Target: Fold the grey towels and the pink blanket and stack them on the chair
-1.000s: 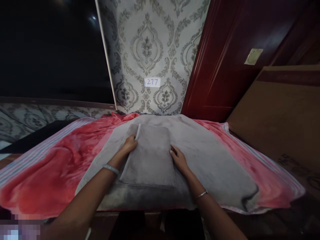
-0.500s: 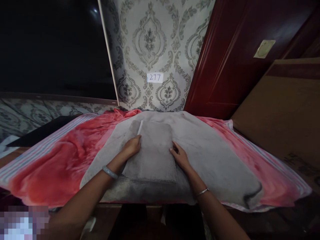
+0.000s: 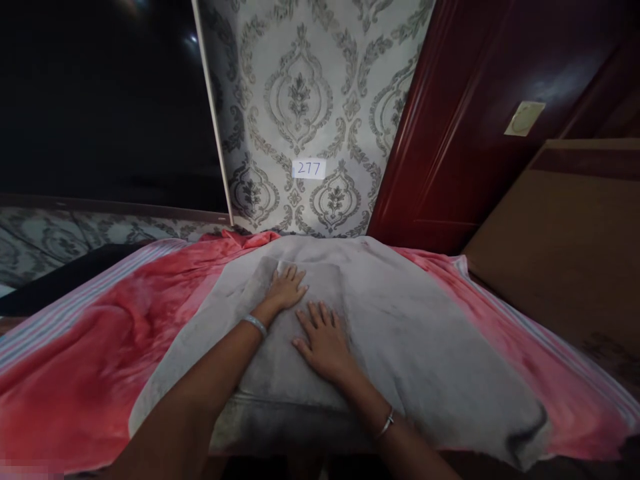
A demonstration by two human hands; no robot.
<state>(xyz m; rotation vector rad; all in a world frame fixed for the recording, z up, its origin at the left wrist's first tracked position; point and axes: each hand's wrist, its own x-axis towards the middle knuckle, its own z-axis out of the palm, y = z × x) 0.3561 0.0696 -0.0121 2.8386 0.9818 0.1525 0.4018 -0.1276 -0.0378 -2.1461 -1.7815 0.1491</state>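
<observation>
A folded grey plush cloth (image 3: 280,373) lies in the middle of a larger light grey plush cover (image 3: 415,333). Flat on the upper part of the folded cloth rests my left hand (image 3: 287,288), fingers spread. My right hand (image 3: 324,341) presses palm down a little lower and to the right, its fingers apart too. Neither hand grips anything. Parts of the folded cloth are hidden under both hands and the left forearm.
Beneath the grey cover spreads a red blanket (image 3: 100,347) with striped edges. A large dark screen (image 3: 105,107) stands at the left, and a cardboard box (image 3: 565,260) at the right. Behind are patterned wallpaper with a paper label (image 3: 309,169) and a dark red door (image 3: 450,120).
Both hands have moved from the side edges of the folded cloth onto its top, and their fingers have spread out flat. The camera view has tilted slightly upward.
</observation>
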